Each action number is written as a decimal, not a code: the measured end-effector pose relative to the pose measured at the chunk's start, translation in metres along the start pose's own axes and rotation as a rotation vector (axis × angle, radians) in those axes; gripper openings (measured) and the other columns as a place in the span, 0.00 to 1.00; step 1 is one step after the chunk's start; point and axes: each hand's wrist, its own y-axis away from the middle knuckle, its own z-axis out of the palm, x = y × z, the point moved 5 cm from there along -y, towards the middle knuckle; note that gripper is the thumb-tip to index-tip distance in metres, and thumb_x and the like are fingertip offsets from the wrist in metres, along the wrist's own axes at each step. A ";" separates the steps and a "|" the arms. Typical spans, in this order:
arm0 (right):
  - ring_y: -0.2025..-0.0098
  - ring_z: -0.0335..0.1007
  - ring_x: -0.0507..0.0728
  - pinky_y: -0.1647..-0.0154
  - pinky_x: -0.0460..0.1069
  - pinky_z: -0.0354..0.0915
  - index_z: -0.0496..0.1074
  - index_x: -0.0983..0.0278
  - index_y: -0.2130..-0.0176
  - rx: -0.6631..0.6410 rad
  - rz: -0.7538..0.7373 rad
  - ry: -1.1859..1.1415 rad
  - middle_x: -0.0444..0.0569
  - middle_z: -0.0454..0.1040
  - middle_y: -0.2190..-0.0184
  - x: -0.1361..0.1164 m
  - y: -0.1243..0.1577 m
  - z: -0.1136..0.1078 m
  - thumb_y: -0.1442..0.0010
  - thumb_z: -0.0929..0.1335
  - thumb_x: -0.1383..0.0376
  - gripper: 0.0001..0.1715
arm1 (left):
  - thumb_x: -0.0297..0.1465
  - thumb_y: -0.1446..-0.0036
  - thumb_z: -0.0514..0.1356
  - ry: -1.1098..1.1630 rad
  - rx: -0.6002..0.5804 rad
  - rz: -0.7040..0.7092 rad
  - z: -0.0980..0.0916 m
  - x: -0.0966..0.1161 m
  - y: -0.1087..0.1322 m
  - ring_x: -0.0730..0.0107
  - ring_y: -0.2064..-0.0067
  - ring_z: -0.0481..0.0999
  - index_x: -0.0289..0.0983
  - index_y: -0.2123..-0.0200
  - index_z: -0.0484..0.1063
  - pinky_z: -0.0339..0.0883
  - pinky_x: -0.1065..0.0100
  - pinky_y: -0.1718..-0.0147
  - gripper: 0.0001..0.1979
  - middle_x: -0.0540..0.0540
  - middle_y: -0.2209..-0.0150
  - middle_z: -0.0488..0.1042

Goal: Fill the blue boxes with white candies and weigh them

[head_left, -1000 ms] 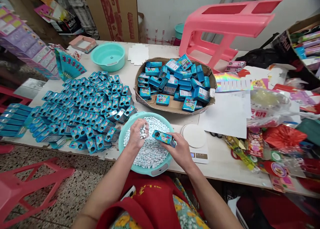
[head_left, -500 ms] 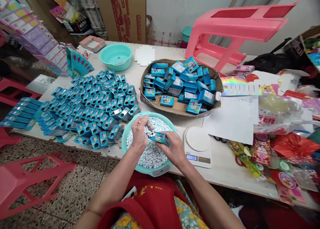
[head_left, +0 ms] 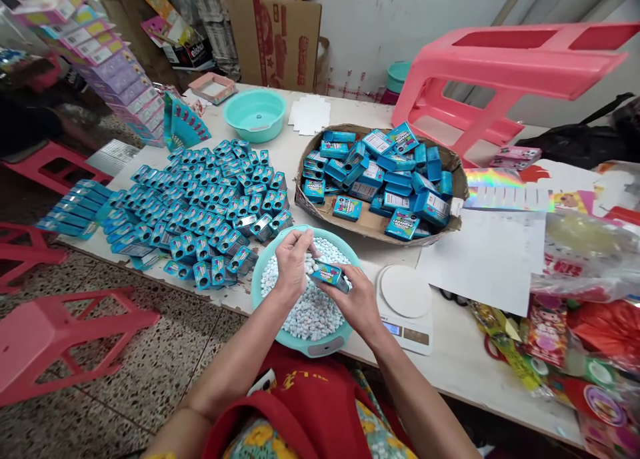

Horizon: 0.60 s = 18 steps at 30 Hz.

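My right hand (head_left: 356, 301) grips a small blue candy box (head_left: 329, 274) over a teal basin (head_left: 295, 336) full of small white candies (head_left: 313, 309). My left hand (head_left: 294, 261) is closed in a pinch on some of those candies, its fingertips touching the open end of the box. Left of the basin lie rows of several open blue boxes (head_left: 200, 199). Behind the basin a round cardboard tray (head_left: 373, 223) holds a heap of closed blue boxes (head_left: 380, 169).
A white digital scale (head_left: 406, 305) stands right of the basin. A second teal basin (head_left: 254, 114), a pink stool (head_left: 500, 72) on the table, white paper (head_left: 487, 259), and colourful wrappers (head_left: 560, 332) at the right. Red stools (head_left: 60, 325) stand on the floor.
My left hand has brought its pinch of candies up against the open end of the box in my right hand. The view shifted a little left.
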 end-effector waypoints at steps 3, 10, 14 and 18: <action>0.56 0.69 0.62 0.54 0.56 0.63 0.72 0.59 0.57 -0.021 -0.002 0.001 0.49 0.76 0.59 0.000 0.000 0.000 0.48 0.73 0.60 0.18 | 0.38 0.48 0.62 0.000 0.009 0.020 -0.002 0.000 0.001 0.77 0.78 0.67 0.36 0.78 0.64 0.64 0.72 0.73 0.14 0.53 0.81 0.65; 0.56 0.70 0.63 0.53 0.57 0.60 0.72 0.58 0.58 -0.024 0.053 0.080 0.48 0.77 0.60 0.001 -0.001 0.002 0.49 0.73 0.60 0.17 | 0.38 0.49 0.62 0.015 0.005 0.017 -0.003 -0.002 0.003 0.80 0.79 0.63 0.36 0.76 0.64 0.62 0.74 0.77 0.13 0.53 0.79 0.64; 0.57 0.70 0.62 0.53 0.56 0.59 0.73 0.58 0.59 -0.051 0.042 0.070 0.48 0.77 0.61 -0.005 -0.001 0.003 0.49 0.73 0.60 0.16 | 0.38 0.49 0.62 -0.046 -0.025 0.035 0.002 -0.003 0.003 0.80 0.80 0.62 0.36 0.76 0.64 0.58 0.75 0.79 0.13 0.53 0.79 0.64; 0.55 0.69 0.62 0.52 0.56 0.58 0.72 0.58 0.57 -0.011 0.039 0.054 0.47 0.76 0.59 -0.005 -0.002 -0.005 0.50 0.74 0.60 0.18 | 0.39 0.48 0.62 -0.070 -0.007 0.086 0.004 0.000 0.003 0.81 0.81 0.61 0.37 0.75 0.64 0.56 0.75 0.81 0.14 0.54 0.79 0.63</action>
